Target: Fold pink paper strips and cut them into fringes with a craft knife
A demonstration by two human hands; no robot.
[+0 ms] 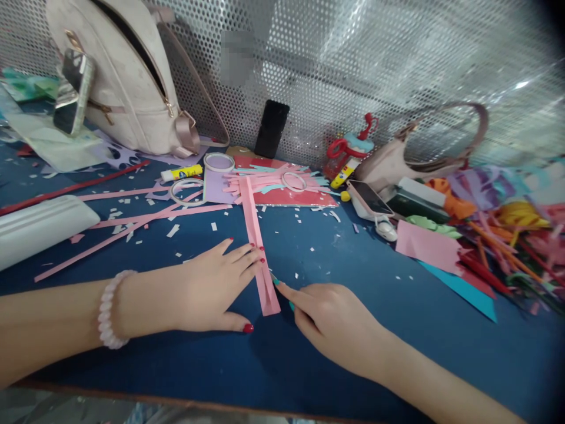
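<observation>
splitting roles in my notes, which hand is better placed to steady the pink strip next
Left, I'd say: the left hand lies spread, reaching onto the pink strip, while the right hand is curled at the strip's right edge.

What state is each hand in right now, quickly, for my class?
Left hand: open, spread fingers resting on the long pink paper strip.
Right hand: index finger extended beside the strip, others curled; whether it holds anything cannot be told.

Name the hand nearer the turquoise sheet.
Right. The right hand is left of the turquoise sheet, apart from it; the left hand is farther left, fingers on the wide pink strip.
</observation>
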